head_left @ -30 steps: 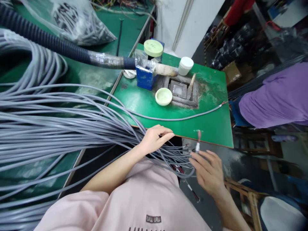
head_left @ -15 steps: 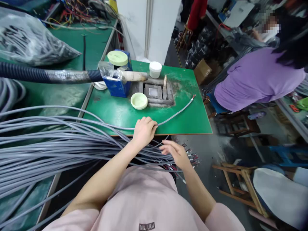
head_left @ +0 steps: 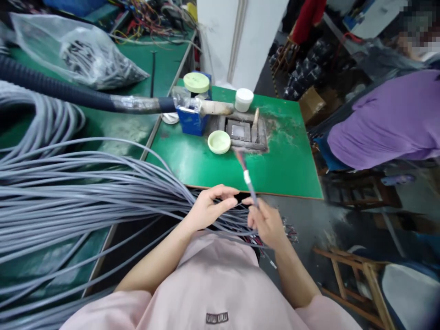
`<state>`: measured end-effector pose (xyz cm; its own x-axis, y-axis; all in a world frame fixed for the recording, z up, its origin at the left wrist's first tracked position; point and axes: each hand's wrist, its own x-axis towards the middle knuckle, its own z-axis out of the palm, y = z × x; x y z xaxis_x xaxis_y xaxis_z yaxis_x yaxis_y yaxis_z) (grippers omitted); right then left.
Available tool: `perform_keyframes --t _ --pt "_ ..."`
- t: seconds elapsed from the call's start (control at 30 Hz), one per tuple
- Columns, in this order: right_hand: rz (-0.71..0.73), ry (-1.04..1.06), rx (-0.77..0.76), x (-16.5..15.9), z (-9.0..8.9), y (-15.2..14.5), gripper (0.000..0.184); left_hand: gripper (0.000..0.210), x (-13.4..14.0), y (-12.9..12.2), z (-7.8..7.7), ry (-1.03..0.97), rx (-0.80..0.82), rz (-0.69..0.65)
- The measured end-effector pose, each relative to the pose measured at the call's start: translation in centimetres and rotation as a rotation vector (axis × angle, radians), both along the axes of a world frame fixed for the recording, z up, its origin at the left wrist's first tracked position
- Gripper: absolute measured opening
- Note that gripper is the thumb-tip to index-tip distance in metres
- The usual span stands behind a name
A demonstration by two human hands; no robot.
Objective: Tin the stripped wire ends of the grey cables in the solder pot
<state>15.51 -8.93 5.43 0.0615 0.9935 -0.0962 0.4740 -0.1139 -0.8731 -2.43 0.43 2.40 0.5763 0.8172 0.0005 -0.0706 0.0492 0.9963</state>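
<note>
My right hand (head_left: pixel 266 223) is closed around a grey cable (head_left: pixel 253 194) near its end. That end points up and away from me, showing a white band and stripped coloured wires blurred by motion. To its left, my left hand (head_left: pixel 216 206) has its fingers apart and grips nothing. Below both hands runs a thick bundle of grey cables (head_left: pixel 130 201), its stripped red, black and white ends gathered in front of my body. Beyond the hands, a pale green dish (head_left: pixel 219 142) sits on the green table, beside a square grey-framed pot (head_left: pixel 241 132) with a silvery surface.
A ribbed hose (head_left: pixel 92 101) with a pale nozzle crosses to a blue box (head_left: pixel 191 120). A white jar (head_left: pixel 244 100) stands behind the pot. On the left lie a plastic bag (head_left: pixel 92 57) and a cable coil (head_left: pixel 65 114). A person in purple (head_left: pixel 385 123) sits at right.
The cable end lying across the table is now raised in my right hand. My left hand has let go of that cable and opened. The view has shifted slightly left.
</note>
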Motion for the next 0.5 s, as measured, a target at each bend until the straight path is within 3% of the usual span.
perform_keyframes --t 0.07,0.17,0.37,0.43,0.5 --pt "0.132 -0.106 -0.009 -1.2 -0.6 -1.0 0.031 0.025 0.2 0.1 0.1 -0.106 -0.146 0.07" --pt "0.199 -0.115 -0.044 -2.0 -1.3 -1.6 0.032 0.026 0.2 -0.1 0.0 -0.204 -0.287 0.101" --pt "0.261 -0.058 -0.145 -2.2 -0.7 -1.0 0.033 0.034 -0.1 -0.4 -0.5 -0.282 -0.365 0.166" --pt "0.288 0.047 -0.207 -2.3 -0.5 -0.7 0.033 0.034 -0.4 -0.4 -0.7 -0.295 -0.336 0.141" --pt "0.331 0.292 -0.286 -2.3 -0.8 -0.5 0.038 0.035 -0.6 -0.5 -1.0 -0.319 -0.321 0.037"
